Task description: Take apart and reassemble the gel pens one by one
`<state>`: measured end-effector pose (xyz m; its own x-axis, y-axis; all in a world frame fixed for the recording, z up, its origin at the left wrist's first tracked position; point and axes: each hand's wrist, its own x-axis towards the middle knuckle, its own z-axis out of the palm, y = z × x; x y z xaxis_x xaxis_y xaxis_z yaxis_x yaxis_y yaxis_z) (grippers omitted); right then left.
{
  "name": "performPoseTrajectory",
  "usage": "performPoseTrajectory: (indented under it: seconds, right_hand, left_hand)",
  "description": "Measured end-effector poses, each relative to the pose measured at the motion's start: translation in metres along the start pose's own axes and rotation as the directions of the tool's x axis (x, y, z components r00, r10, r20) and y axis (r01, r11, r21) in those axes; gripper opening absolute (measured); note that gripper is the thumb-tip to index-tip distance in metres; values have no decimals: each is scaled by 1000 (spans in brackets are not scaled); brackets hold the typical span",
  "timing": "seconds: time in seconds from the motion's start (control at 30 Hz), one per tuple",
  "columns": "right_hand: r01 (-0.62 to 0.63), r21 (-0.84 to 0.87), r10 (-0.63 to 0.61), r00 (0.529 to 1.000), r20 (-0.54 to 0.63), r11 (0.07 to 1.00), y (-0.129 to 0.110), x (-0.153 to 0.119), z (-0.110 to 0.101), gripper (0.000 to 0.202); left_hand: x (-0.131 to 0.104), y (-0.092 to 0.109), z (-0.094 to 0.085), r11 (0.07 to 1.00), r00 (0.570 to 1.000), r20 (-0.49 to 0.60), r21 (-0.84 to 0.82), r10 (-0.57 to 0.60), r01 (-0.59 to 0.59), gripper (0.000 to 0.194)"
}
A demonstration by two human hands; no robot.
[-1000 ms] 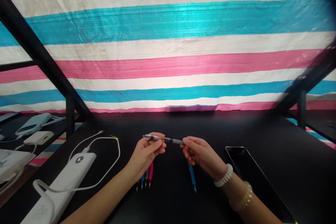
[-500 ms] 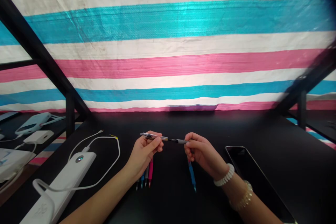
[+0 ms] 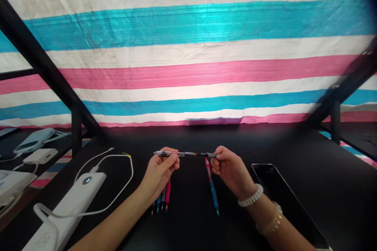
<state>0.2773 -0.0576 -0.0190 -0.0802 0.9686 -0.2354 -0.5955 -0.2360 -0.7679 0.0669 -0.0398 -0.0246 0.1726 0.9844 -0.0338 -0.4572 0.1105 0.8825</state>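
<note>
Above the black table, my left hand (image 3: 161, 170) is closed on the clear barrel (image 3: 180, 154) of a pen, which lies level. My right hand (image 3: 228, 168) pinches the pen's grey grip (image 3: 210, 155) at the other end. Between them a stretch of refill (image 3: 193, 153) is bare, its left end reaching the barrel; whether some of it is still inside I cannot tell. Below my left hand lie several pens (image 3: 167, 196), pink, grey, blue and black, side by side and partly hidden. A pen with a pink upper part and blue grip (image 3: 213, 192) lies left of my right wrist.
On the left, a white power bank (image 3: 73, 204) has a white cable (image 3: 133, 172) looping across the table. A dark phone (image 3: 288, 200) lies on the right. Black frame bars (image 3: 53, 70) slant up at both sides, before a striped sheet (image 3: 188, 55).
My right hand has drawn the grey grip slightly right, away from the barrel, baring more refill. The pink upper part of the pen on the table has come into sight.
</note>
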Motion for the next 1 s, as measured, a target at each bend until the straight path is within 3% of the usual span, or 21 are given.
performPoseTrajectory:
  seconds: [0.37, 1.0]
  right_hand:
    - [27, 59, -27, 1000, -9, 998, 2, 1, -2, 12]
    - [30, 78, -30, 1000, 7, 997, 4, 2, -3, 9]
  left_hand:
    - [1, 1, -1, 999, 999, 29, -32, -29, 30, 18]
    - [1, -2, -4, 999, 999, 5, 20, 32, -32, 16]
